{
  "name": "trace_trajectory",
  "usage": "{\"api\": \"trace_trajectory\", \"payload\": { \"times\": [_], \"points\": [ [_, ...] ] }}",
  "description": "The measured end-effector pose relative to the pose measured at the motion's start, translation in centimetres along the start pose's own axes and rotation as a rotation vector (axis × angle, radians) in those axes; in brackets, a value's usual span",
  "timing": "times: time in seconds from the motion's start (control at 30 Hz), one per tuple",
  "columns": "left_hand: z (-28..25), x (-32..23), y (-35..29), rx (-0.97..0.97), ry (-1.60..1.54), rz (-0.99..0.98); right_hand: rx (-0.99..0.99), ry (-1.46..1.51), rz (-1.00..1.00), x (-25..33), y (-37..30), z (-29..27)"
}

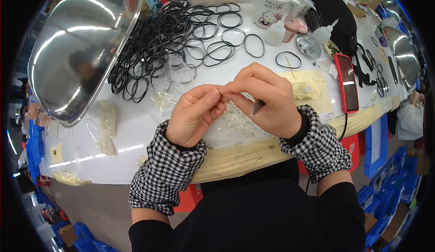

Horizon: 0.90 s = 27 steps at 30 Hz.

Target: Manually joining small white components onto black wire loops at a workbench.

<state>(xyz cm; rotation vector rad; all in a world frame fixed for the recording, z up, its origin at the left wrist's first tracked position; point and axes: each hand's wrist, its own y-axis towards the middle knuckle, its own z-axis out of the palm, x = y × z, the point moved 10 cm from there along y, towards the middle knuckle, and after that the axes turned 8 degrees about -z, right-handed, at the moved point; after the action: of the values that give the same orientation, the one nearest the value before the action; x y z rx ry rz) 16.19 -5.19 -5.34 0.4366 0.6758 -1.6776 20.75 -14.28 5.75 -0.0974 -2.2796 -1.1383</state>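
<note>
Both hands meet over the near middle of the table [129, 139]. The left hand [194, 116] presses thumb and forefinger together, meeting the pinched fingertips of the right hand [271, 99]; I cannot tell what lies between. A grey tool [257, 107] juts from the right hand's grasp. White bits [240, 121] lie beneath; a light pinch and steady wrists should serve best.
</note>
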Motion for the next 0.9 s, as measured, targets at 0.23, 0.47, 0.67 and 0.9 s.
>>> {"api": "trace_trajectory", "payload": {
  "times": [0.23, 0.47, 0.67, 0.9],
  "points": [
    [-0.1, -0.6, -0.3, -0.037, 0.08, 0.082, 0.024, 0.016, 0.166, -1.0, 0.1, 0.1],
    [-0.2, -2.2, -0.8, -0.183, 0.273, 0.24, 0.041, 0.043, 0.314, -2.3, -0.6, 0.4],
    [0.8, -3.1, -1.2, -0.232, 0.464, 0.333, 0.066, 0.077, 0.35, -2.7, -1.1, 0.9],
    [0.5, -2.6, -1.1, -0.232, 0.419, 0.284, 0.043, 0.072, 0.352, -3.0, -1.1, 0.8]
  ]
}}
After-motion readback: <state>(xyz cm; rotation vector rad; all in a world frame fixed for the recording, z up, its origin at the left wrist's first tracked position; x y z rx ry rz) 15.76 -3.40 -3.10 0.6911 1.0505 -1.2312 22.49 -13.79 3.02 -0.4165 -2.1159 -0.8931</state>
